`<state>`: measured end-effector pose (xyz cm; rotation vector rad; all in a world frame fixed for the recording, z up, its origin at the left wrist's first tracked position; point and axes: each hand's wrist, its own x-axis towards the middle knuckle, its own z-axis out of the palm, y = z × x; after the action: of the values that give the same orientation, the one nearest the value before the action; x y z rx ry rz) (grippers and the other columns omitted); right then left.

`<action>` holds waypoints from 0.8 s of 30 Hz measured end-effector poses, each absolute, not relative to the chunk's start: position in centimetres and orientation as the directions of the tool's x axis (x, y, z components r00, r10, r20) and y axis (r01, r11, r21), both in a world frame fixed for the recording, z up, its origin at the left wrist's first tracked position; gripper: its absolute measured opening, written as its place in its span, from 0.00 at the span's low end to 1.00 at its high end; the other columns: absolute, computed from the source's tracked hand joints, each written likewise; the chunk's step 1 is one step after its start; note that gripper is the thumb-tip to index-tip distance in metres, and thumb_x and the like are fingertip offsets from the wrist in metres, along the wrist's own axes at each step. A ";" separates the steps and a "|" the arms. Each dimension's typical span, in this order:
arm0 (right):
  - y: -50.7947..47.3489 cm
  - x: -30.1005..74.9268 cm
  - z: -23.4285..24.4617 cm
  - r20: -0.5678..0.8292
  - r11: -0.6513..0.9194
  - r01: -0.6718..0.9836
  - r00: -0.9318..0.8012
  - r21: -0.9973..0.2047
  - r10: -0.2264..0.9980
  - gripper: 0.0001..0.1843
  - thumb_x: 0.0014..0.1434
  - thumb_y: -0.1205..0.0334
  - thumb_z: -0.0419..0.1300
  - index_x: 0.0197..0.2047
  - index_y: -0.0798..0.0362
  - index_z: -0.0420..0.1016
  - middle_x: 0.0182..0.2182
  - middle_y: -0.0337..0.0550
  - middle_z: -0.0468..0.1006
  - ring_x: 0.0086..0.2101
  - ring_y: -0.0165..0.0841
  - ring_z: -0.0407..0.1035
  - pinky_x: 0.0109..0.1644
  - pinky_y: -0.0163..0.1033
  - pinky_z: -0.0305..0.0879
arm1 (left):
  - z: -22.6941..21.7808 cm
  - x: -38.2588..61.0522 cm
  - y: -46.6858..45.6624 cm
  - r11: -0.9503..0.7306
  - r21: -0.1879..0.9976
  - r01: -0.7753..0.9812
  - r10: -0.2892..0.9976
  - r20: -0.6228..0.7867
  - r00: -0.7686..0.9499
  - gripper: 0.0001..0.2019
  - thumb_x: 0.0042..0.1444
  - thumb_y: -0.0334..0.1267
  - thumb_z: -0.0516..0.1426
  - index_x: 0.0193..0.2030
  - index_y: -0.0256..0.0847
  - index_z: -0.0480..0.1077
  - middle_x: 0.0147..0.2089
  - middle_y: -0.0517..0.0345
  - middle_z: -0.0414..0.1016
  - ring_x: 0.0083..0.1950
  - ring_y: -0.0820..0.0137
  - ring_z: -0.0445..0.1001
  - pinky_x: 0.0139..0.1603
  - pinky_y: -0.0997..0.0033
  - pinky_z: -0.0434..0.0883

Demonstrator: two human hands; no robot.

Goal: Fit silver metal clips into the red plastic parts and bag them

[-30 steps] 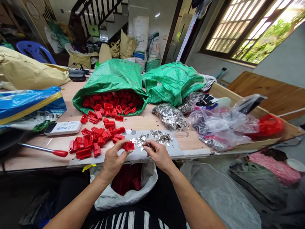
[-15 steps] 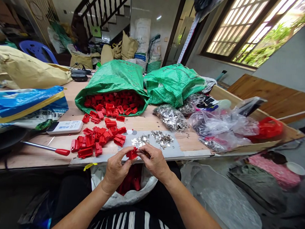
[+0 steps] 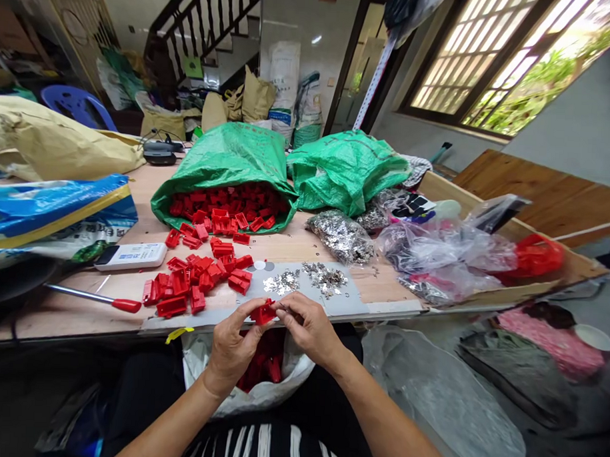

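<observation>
Between thumb and fingers, my left hand (image 3: 234, 339) grips a red plastic part (image 3: 263, 312) just over the table's front edge. My right hand (image 3: 309, 327) is closed in a pinch at the right side of that part; what sits in its fingertips is too small to make out. Behind the hands, small silvery metal pieces (image 3: 326, 277) lie in two heaps on a grey sheet (image 3: 353, 293). To the left is a loose pile of red plastic parts (image 3: 203, 273). Below my hands, a white sack (image 3: 294, 378) in my lap holds more red parts.
A green woven sack (image 3: 232, 149) spills red parts onto the table. Right of it lie another green sack (image 3: 344, 166), a clear bag of metal pieces (image 3: 341, 236) and a wooden tray (image 3: 578, 268) with plastic bags. At left are a white box-shaped device (image 3: 132, 256) and a red-tipped lever (image 3: 126, 305).
The red part has tilted slightly in my left hand and sits a little lower. Both hands stay close together at the same spot.
</observation>
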<state>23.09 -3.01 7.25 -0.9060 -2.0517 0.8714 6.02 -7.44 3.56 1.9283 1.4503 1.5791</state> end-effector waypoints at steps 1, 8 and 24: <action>-3.0 23.2 7.3 0.311 0.502 0.309 -0.500 -0.808 0.808 0.10 0.64 0.63 0.53 0.40 0.52 0.76 0.34 0.44 0.75 0.36 0.32 0.68 0.40 0.36 0.64 | 3.5 6.0 -7.5 -0.465 0.721 0.513 0.804 0.587 -0.095 0.14 0.57 0.35 0.59 0.51 0.44 0.69 0.47 0.55 0.80 0.47 0.66 0.79 0.49 0.67 0.75; -3.1 23.6 6.9 0.216 0.379 0.398 -0.396 -0.836 0.892 0.06 0.61 0.60 0.57 0.34 0.53 0.72 0.26 0.36 0.71 0.26 0.27 0.60 0.30 0.32 0.57 | 3.3 6.0 -7.7 -0.440 0.741 0.506 0.816 0.566 -0.119 0.14 0.56 0.36 0.60 0.50 0.44 0.69 0.46 0.55 0.80 0.46 0.66 0.79 0.48 0.67 0.76; -4.0 21.0 7.0 0.206 0.318 0.468 -0.275 -0.824 0.939 0.06 0.55 0.65 0.55 0.27 0.52 0.65 0.22 0.34 0.69 0.23 0.27 0.61 0.27 0.31 0.56 | 3.1 5.7 -8.0 -0.477 0.594 0.648 0.729 0.679 -0.086 0.16 0.56 0.31 0.59 0.51 0.44 0.69 0.47 0.54 0.80 0.47 0.65 0.79 0.49 0.65 0.76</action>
<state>20.99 -4.02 7.03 -1.2460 -1.8779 0.8458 5.65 -7.98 3.09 2.0701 1.5645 1.6316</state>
